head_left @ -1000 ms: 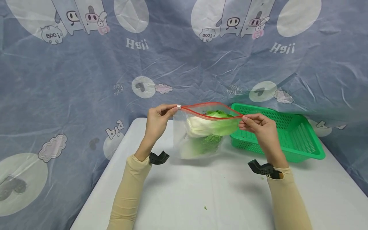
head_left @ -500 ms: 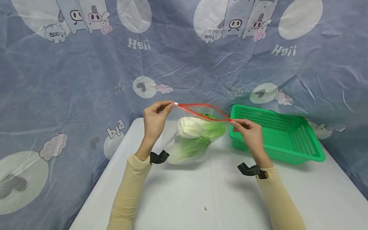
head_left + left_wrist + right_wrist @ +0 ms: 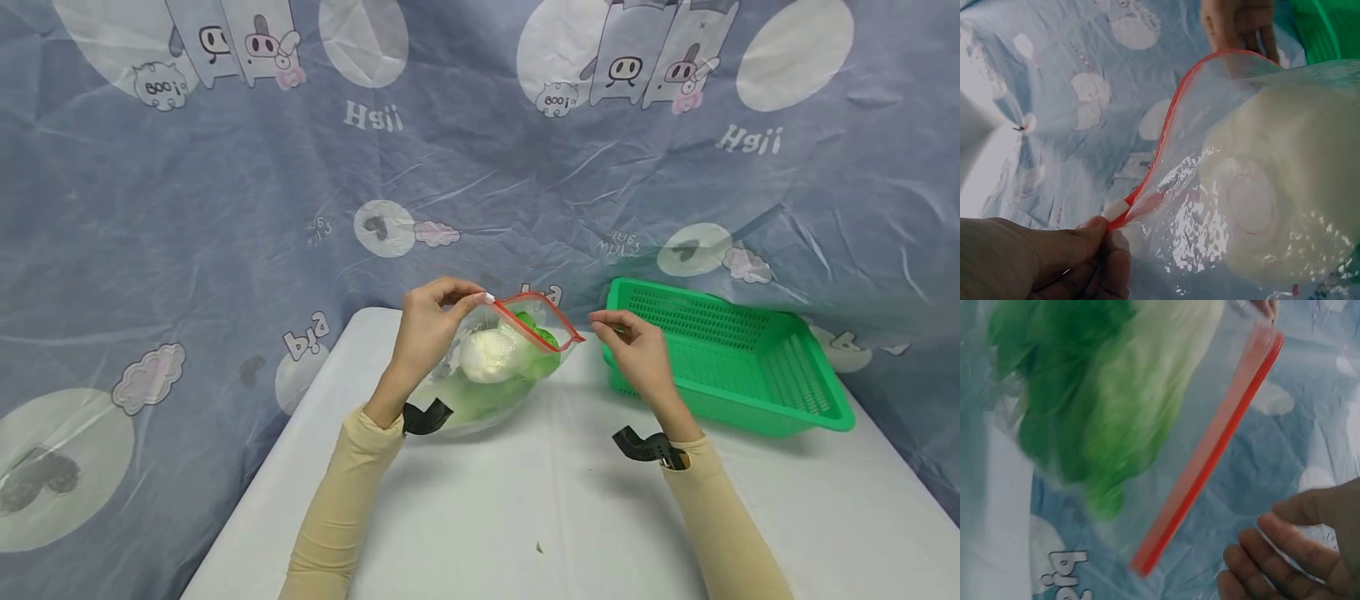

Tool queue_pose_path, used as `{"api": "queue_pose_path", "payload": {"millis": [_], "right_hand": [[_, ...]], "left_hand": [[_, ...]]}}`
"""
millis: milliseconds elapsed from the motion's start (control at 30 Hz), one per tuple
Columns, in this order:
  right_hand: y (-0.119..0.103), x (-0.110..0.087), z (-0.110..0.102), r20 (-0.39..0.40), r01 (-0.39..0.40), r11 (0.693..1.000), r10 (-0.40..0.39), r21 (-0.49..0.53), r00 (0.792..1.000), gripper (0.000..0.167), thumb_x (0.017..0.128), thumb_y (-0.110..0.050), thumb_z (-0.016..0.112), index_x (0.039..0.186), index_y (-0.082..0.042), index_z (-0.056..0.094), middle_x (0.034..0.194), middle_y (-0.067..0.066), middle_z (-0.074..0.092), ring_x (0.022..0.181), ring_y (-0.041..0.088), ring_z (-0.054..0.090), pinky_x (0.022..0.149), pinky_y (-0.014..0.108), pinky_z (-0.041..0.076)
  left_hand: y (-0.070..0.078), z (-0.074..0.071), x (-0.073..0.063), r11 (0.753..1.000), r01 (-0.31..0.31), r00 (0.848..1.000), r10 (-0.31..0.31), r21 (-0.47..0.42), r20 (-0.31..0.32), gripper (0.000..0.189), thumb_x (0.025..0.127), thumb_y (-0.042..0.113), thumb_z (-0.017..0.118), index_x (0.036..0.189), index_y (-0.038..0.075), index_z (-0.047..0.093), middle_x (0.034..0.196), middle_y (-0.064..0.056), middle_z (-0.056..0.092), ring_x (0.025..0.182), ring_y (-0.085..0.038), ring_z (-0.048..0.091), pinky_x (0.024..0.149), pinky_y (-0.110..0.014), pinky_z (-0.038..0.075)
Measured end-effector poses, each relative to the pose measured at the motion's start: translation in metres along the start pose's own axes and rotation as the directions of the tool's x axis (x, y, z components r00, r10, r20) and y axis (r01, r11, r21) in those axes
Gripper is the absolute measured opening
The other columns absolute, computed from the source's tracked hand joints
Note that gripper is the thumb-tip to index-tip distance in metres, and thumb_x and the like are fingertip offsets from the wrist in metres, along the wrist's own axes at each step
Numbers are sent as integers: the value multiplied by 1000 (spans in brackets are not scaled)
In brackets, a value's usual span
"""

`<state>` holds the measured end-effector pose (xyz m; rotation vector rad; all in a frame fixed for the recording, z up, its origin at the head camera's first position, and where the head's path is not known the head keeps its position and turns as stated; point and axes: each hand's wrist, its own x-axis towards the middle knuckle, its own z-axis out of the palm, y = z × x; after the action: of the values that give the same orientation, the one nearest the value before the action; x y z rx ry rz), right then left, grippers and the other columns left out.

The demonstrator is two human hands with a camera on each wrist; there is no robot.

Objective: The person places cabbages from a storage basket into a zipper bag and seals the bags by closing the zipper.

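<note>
A clear zip bag point(image 3: 442, 408) with a red zip edge point(image 3: 1210, 462) hangs just over the table, its mouth gaping. Inside it are leafy cabbage heads point(image 3: 487, 354) with white bases and green leaves. At the bag's upper left corner, my left hand point(image 3: 427, 333) pinches the red strip beside the white slider point(image 3: 1116, 210). My right hand point(image 3: 637, 350) is off the bag, a short gap from its right corner. Its fingers are loosely bent and hold nothing, as the right wrist view shows.
A green plastic basket point(image 3: 750, 408) stands at the right of the white table point(image 3: 480, 508). A small leaf scrap point(image 3: 538, 547) lies near the front. Behind the table hangs a blue-grey printed cloth point(image 3: 480, 167).
My right hand has let go of the bag's right corner after moving left. The bag has swung left and its right corner has dropped. My left hand still holds the slider end.
</note>
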<state>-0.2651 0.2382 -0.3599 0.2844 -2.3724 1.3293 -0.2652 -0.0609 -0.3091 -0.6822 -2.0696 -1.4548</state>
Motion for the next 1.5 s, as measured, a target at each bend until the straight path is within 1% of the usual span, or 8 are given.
{"api": "queue_pose_path", "payload": {"millis": [133, 233, 433, 700, 1000, 1100, 1300, 1500], "right_hand": [[-28, 1, 6, 101, 106, 994, -105, -9, 989, 32, 91, -30, 67, 119, -14, 67, 120, 6, 66, 112, 19, 63, 93, 33, 51], [-48, 3, 14, 187, 165, 986, -158, -20, 969, 32, 89, -37, 68, 117, -22, 68, 118, -1, 67, 111, 21, 62, 90, 41, 51], [-65, 5, 26, 253, 298, 954, -278, -43, 927, 21, 88, -35, 69, 108, -29, 72, 105, -10, 70, 93, 9, 61, 77, 36, 49], [-66, 2, 33, 254, 328, 943, -333, 64, 908, 12, 88, -25, 71, 99, -24, 74, 96, -8, 72, 99, 7, 65, 94, 33, 49], [-61, 1, 26, 239, 375, 927, -367, 11, 899, 8, 88, -25, 71, 96, -23, 74, 88, -8, 70, 71, 5, 60, 67, 26, 49], [-54, 2, 19, 239, 392, 919, -370, -51, 898, 10, 87, -25, 72, 97, -22, 74, 92, -9, 72, 86, 5, 64, 76, 27, 50], [-34, 2, -1, 234, 408, 902, -370, -139, 899, 9, 87, -23, 72, 96, -22, 74, 92, -9, 72, 89, 6, 65, 79, 28, 52], [-7, -1, -25, 230, 307, 928, -259, -210, 938, 10, 89, -28, 69, 98, -24, 73, 94, -7, 72, 93, 12, 65, 85, 38, 50]], "left_hand": [[5, 13, -5, 1000, 0, 996, -1, 15, 89, 11, 87, 16, 71, 96, 11, 76, 90, 0, 74, 81, -11, 66, 73, -26, 54], [9, 19, -8, 1000, 3, 990, -3, 5, 140, 9, 87, 16, 71, 94, 12, 76, 89, 1, 74, 81, -11, 67, 73, -25, 55], [14, 25, -11, 999, 16, 986, -11, -28, 167, 6, 85, 15, 73, 90, 12, 75, 85, 2, 74, 76, -14, 69, 67, -24, 55], [18, 30, -14, 1000, 10, 978, -11, 2, 207, 5, 87, 15, 71, 90, 13, 74, 86, 4, 74, 80, -5, 67, 71, -23, 55], [20, 12, -10, 999, 36, 994, -34, -16, 99, 6, 85, 16, 73, 90, 12, 74, 82, 0, 73, 74, -10, 67, 67, -26, 51], [17, 5, -7, 995, 83, 994, -79, -54, 71, 7, 86, 18, 73, 90, 12, 74, 80, -3, 72, 70, -14, 66, 65, -26, 49], [5, -12, 1, 989, 89, 996, -88, -118, 9, 14, 87, 21, 73, 91, 7, 73, 77, -12, 69, 67, -21, 64, 64, -28, 52], [-13, -32, 11, 985, 99, 987, -116, -142, -113, 18, 85, 17, 74, 90, 0, 72, 78, -19, 69, 65, -25, 63, 66, -34, 55]]}}
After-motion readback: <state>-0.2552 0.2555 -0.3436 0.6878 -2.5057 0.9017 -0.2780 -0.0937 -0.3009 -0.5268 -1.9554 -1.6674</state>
